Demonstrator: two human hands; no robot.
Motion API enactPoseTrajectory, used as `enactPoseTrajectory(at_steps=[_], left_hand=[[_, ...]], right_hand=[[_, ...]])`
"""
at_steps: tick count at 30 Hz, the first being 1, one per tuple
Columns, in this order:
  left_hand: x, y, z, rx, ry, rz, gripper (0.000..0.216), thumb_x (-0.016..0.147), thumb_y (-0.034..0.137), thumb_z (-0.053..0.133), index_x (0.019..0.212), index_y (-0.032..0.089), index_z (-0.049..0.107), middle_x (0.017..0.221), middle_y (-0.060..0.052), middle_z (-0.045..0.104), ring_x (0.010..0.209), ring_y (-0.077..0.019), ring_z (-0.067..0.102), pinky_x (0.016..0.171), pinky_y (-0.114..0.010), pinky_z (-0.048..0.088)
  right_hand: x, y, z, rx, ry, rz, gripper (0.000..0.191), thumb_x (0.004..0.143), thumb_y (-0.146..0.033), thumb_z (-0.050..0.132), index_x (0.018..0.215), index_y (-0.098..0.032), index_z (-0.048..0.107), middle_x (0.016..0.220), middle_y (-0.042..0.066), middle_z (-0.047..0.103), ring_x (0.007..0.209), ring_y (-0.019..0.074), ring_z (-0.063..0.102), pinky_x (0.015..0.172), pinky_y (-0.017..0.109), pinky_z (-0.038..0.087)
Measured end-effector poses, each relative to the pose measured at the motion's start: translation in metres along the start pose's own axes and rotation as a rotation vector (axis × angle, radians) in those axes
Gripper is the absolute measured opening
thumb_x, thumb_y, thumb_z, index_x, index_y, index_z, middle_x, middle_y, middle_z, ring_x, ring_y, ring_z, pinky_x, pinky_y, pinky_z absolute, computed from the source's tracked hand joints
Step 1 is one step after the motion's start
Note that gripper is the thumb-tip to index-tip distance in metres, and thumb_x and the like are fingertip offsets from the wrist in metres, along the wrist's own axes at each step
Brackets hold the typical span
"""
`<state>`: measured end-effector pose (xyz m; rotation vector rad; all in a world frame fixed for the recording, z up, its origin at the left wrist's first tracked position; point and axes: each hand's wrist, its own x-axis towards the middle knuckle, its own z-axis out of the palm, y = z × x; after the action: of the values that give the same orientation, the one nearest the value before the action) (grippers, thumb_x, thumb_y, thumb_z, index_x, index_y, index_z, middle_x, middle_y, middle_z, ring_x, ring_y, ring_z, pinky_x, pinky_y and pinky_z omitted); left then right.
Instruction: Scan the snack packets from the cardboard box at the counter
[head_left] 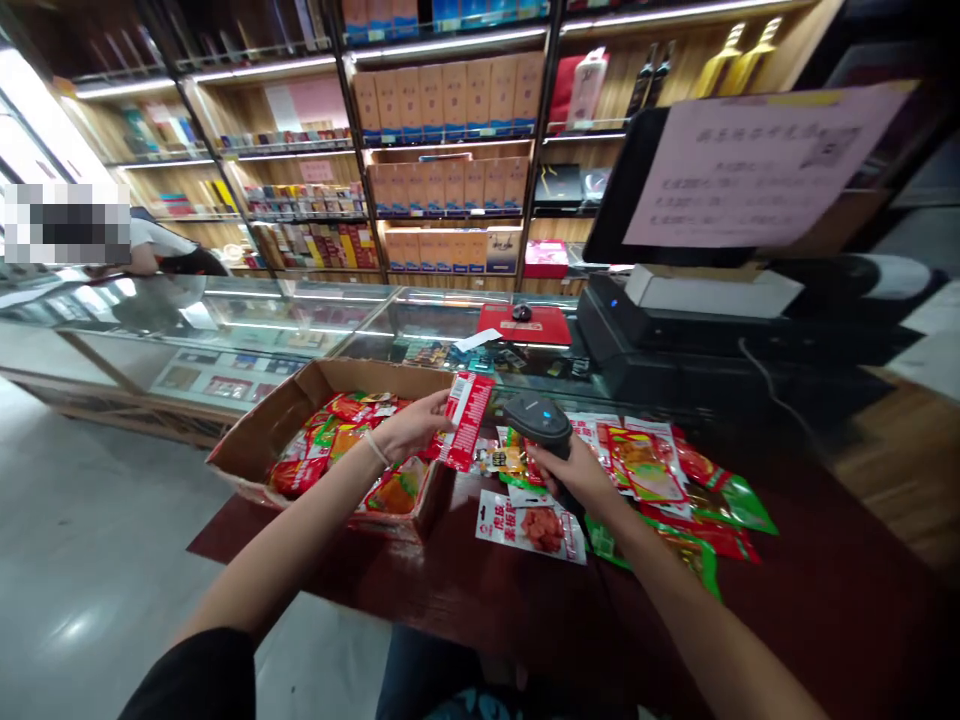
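My left hand (411, 425) is closed on a red snack packet (466, 420), holding it upright above the edge of a cardboard box (259, 432). My right hand (576, 470) grips a dark handheld barcode scanner (537, 417), its head close to the packet's right side. The box holds several red and green snack packets (341, 440). More snack packets (652, 470) lie spread on the dark red table (480, 600) under and to the right of my right hand. One white packet (531, 525) lies nearest to me.
A black checkout terminal (675, 330) with a screen and a paper notice (750, 165) stands at the right. A glass display counter (285, 320) runs behind, with a red mat (525, 323) on it. Shelves of boxed goods (446, 100) fill the back wall. A person (161, 250) stands far left.
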<state>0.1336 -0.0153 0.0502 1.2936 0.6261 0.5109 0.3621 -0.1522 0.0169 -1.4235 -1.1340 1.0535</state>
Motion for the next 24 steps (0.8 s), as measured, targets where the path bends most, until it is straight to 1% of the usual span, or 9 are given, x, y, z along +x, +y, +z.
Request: enactPoseTrajectory(at_steps=[2, 4, 9, 13, 16, 18, 20, 22, 24], left_hand=[[0.013, -0.005, 0.012, 0.08, -0.024, -0.003, 0.043, 0.059, 0.008, 0.072, 0.101, 0.016, 0.062, 0.085, -0.002, 0.07, 0.069, -0.0134, 0.065, 0.064, -0.023, 0.051], [0.027, -0.014, 0.022, 0.174, -0.039, -0.021, 0.037, 0.06, 0.009, 0.069, 0.095, 0.015, 0.061, 0.079, 0.0, 0.069, 0.065, -0.013, 0.064, 0.061, -0.023, 0.05], [0.056, -0.032, 0.038, 0.367, -0.056, 0.009, 0.032, 0.062, 0.012, 0.065, 0.094, 0.016, 0.063, 0.084, -0.002, 0.072, 0.075, -0.0175, 0.067, 0.069, -0.027, 0.052], [0.069, -0.04, 0.048, 0.6, -0.121, 0.021, 0.028, 0.063, 0.017, 0.064, 0.091, 0.015, 0.066, 0.082, -0.003, 0.073, 0.071, -0.0197, 0.067, 0.062, -0.025, 0.049], [0.076, -0.047, 0.055, 0.618, -0.171, 0.035, 0.03, 0.067, 0.022, 0.062, 0.096, 0.015, 0.066, 0.086, -0.003, 0.073, 0.073, -0.0199, 0.067, 0.061, -0.025, 0.049], [0.08, -0.051, 0.062, 0.581, -0.177, 0.05, 0.033, 0.069, 0.024, 0.061, 0.101, 0.016, 0.066, 0.091, -0.004, 0.074, 0.078, -0.0202, 0.068, 0.066, -0.026, 0.051], [0.086, -0.052, 0.071, 0.641, -0.148, 0.075, 0.034, 0.072, 0.025, 0.06, 0.104, 0.018, 0.067, 0.095, -0.005, 0.074, 0.081, -0.0211, 0.068, 0.069, -0.028, 0.051], [0.094, -0.05, 0.083, 0.813, -0.114, 0.145, 0.033, 0.075, 0.026, 0.059, 0.106, 0.02, 0.068, 0.097, -0.005, 0.073, 0.084, -0.0228, 0.068, 0.073, -0.029, 0.051], [0.104, -0.047, 0.1, 1.003, -0.095, 0.248, 0.033, 0.079, 0.026, 0.057, 0.109, 0.023, 0.069, 0.1, -0.006, 0.073, 0.088, -0.0245, 0.067, 0.077, -0.03, 0.049]], right_hand=[[-0.008, 0.003, -0.014, -0.013, 0.007, 0.017, 0.037, 0.075, -0.049, 0.07, 0.088, -0.022, 0.049, 0.05, -0.008, 0.05, 0.034, 0.0101, 0.044, 0.035, 0.023, 0.035], [-0.017, 0.006, -0.028, -0.036, 0.01, 0.039, 0.036, 0.075, -0.049, 0.071, 0.088, -0.022, 0.05, 0.051, -0.008, 0.051, 0.034, 0.0101, 0.044, 0.034, 0.023, 0.035], [-0.042, 0.012, -0.055, -0.059, 0.037, 0.1, 0.035, 0.076, -0.05, 0.069, 0.082, -0.022, 0.051, 0.051, -0.007, 0.051, 0.036, 0.0093, 0.044, 0.036, 0.022, 0.035], [-0.054, 0.027, -0.071, -0.057, 0.042, 0.119, 0.038, 0.077, -0.054, 0.066, 0.074, -0.021, 0.048, 0.051, -0.006, 0.051, 0.036, 0.0099, 0.046, 0.036, 0.023, 0.036], [-0.06, 0.038, -0.08, -0.018, 0.054, 0.139, 0.038, 0.077, -0.054, 0.067, 0.073, -0.022, 0.046, 0.052, -0.006, 0.051, 0.035, 0.0099, 0.046, 0.035, 0.023, 0.036], [-0.065, 0.043, -0.086, 0.027, 0.091, 0.14, 0.038, 0.074, -0.053, 0.069, 0.075, -0.022, 0.046, 0.051, -0.007, 0.05, 0.034, 0.0098, 0.046, 0.035, 0.023, 0.036], [-0.07, 0.046, -0.095, 0.073, 0.155, 0.145, 0.038, 0.072, -0.052, 0.071, 0.077, -0.023, 0.046, 0.05, -0.008, 0.05, 0.033, 0.0098, 0.045, 0.034, 0.022, 0.035], [-0.077, 0.051, -0.105, 0.116, 0.24, 0.158, 0.038, 0.072, -0.051, 0.071, 0.08, -0.023, 0.046, 0.049, -0.009, 0.05, 0.033, 0.0097, 0.045, 0.034, 0.022, 0.034], [-0.084, 0.057, -0.118, 0.157, 0.323, 0.164, 0.039, 0.072, -0.05, 0.072, 0.084, -0.022, 0.047, 0.05, -0.009, 0.05, 0.033, 0.0091, 0.044, 0.033, 0.021, 0.034]])
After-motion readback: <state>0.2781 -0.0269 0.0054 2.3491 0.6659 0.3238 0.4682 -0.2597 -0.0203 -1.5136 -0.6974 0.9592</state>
